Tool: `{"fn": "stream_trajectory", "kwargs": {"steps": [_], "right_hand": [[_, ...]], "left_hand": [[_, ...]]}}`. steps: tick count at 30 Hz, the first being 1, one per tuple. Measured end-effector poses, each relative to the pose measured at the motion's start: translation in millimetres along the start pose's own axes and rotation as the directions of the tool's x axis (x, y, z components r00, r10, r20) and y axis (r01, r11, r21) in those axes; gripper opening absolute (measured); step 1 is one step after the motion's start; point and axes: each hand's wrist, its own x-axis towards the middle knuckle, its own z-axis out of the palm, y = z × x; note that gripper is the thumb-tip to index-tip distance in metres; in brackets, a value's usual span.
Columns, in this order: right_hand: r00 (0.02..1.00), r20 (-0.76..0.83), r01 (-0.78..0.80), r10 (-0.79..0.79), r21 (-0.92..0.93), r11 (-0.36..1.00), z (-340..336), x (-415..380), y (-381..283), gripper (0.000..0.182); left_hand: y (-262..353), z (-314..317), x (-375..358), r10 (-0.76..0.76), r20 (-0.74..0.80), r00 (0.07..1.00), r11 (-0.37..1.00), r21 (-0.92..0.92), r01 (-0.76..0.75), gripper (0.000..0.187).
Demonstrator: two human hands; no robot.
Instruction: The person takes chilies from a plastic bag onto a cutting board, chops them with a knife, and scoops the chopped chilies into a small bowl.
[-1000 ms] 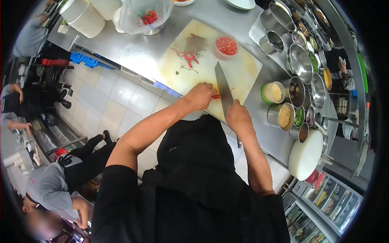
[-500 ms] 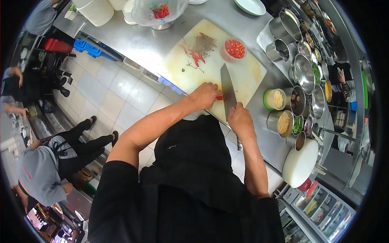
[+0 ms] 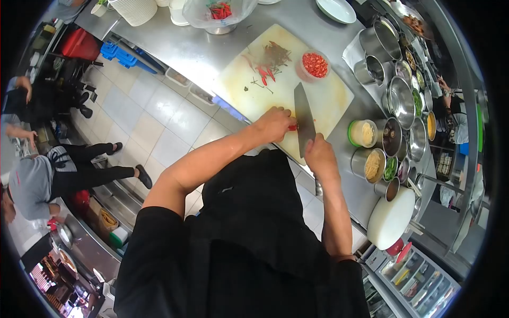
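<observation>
My right hand (image 3: 321, 157) is closed on the handle of a kitchen knife (image 3: 303, 108), its broad blade pointing away from me over the white cutting board (image 3: 331, 100). Just left of the blade, the curled fingers of my left hand (image 3: 274, 125) press on red chilies (image 3: 292, 127), mostly hidden beneath the fingertips. Farther up the board lie a few whole red chilies (image 3: 265, 76), green stems (image 3: 258, 84) and a brownish pile of scraps (image 3: 277, 53). A clear round tub (image 3: 315, 65) of chopped red chili stands at the board's far right.
A plastic-lined bowl (image 3: 220, 24) with more chilies stands beyond the board. Steel pots (image 3: 380, 41), a tub of pale shreds (image 3: 362, 132) and a white round block (image 3: 391, 218) line the right side. To the left, a co-worker in grey (image 3: 32, 185) stands across the tiled aisle.
The view has shifted slightly, so the board and pots sit a little farther right. Both hands keep their hold beside the blade. The co-worker at left has moved farther left.
</observation>
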Motion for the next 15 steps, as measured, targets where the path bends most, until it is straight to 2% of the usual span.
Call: {"fn": "stream_trajectory", "kwargs": {"steps": [2, 4, 6, 8, 10, 12, 13, 15], "right_hand": [[1.000, -0.008, 0.014, -0.015, -0.059, 0.998, 10, -3, -4, 0.023], [0.988, -0.145, -0.064, 0.058, -0.037, 0.997, 33, -9, -6, 0.022], [0.991, -0.130, -0.044, 0.038, -0.046, 0.998, 26, -7, 4, 0.022], [1.000, 0.000, -0.005, 0.005, -0.049, 0.999, -3, -1, -6, 0.023], [1.000, -0.007, 0.015, -0.016, -0.055, 0.998, 12, -2, -4, 0.025], [0.989, -0.112, -0.102, 0.095, -0.057, 0.993, 30, -6, -9, 0.024], [0.990, -0.144, -0.011, 0.002, -0.065, 0.998, 28, -1, -2, 0.024], [0.997, -0.072, -0.015, 0.011, -0.057, 0.998, 8, -3, -3, 0.024]], "left_hand": [[1, -1, 2, -0.037, 0.042, 0.998, 0.999, 0.022, 0.036, 0.023], [-3, -1, 6, -0.030, 0.027, 0.999, 0.999, 0.046, 0.029, 0.023], [3, -2, 1, -0.015, -0.004, 1.000, 0.999, 0.029, 0.015, 0.022], [2, -2, 2, -0.030, 0.043, 0.999, 1.000, 0.010, 0.029, 0.022], [2, -1, 4, -0.058, 0.047, 0.997, 0.998, 0.009, 0.058, 0.023], [-1, -4, 8, -0.043, 0.019, 0.999, 0.999, 0.014, 0.043, 0.023], [1, -1, 3, -0.028, 0.019, 0.999, 1.000, 0.008, 0.028, 0.024], [4, 4, 1, -0.041, 0.062, 0.997, 0.999, 0.003, 0.041, 0.025]]}}
